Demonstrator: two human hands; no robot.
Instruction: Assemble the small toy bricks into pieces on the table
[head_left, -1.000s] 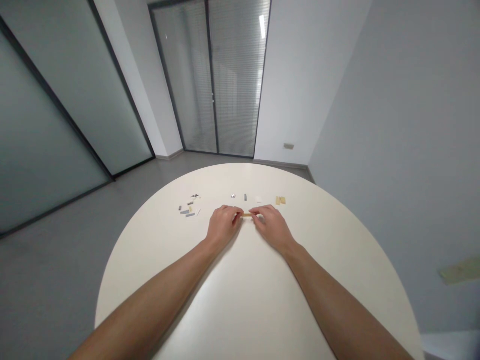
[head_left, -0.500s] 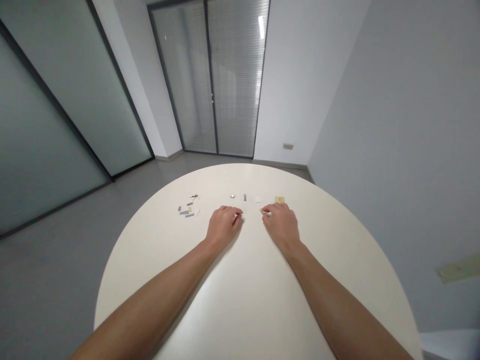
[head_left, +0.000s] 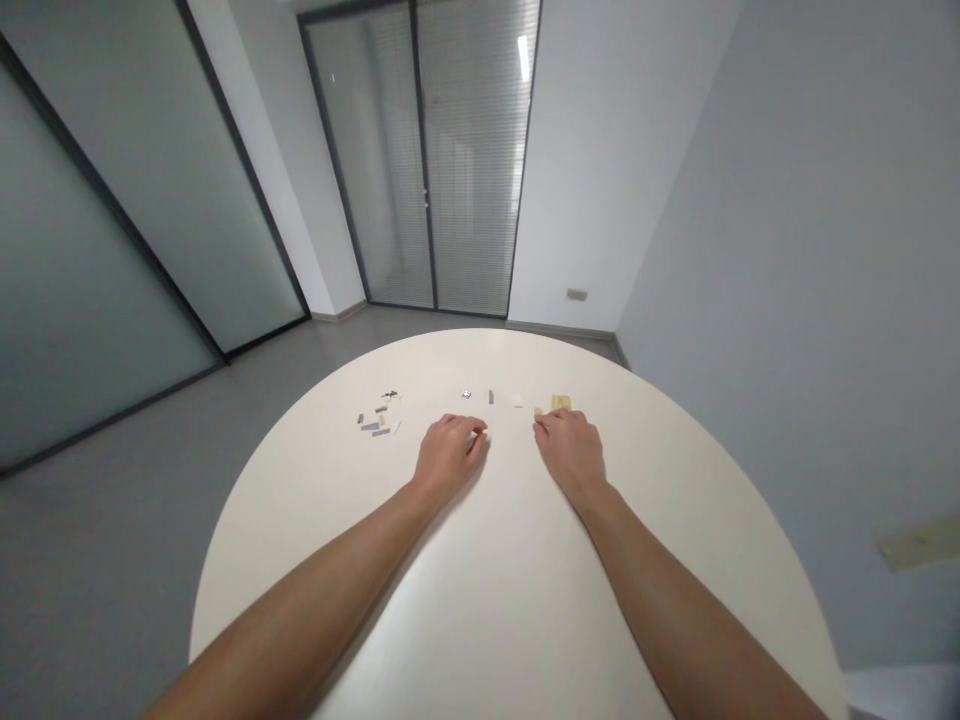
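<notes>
My left hand (head_left: 451,450) rests on the white table with thumb and fingertips curled close together; whatever they hold, if anything, is too small to name. To its right, my right hand (head_left: 571,448) pinches a small tan piece (head_left: 538,412) at its fingertips. Just beyond the right hand lie yellowish pieces (head_left: 561,401). A white square (head_left: 517,401), a grey block (head_left: 491,397) and a small silvery item (head_left: 466,394) form a loose row past the hands. On the left is a group of several small pieces, among them grey strips (head_left: 381,432) and dark bits (head_left: 390,394).
The round white table (head_left: 465,600) has its far edge a little beyond the small pieces. Behind it stand glass doors with blinds (head_left: 472,180) and a pale wall (head_left: 600,150). Frosted panels (head_left: 187,200) are at the left.
My right hand has shifted slightly right, and the tan piece at its fingertips now sits nearer the yellowish pieces. My left hand has barely moved.
</notes>
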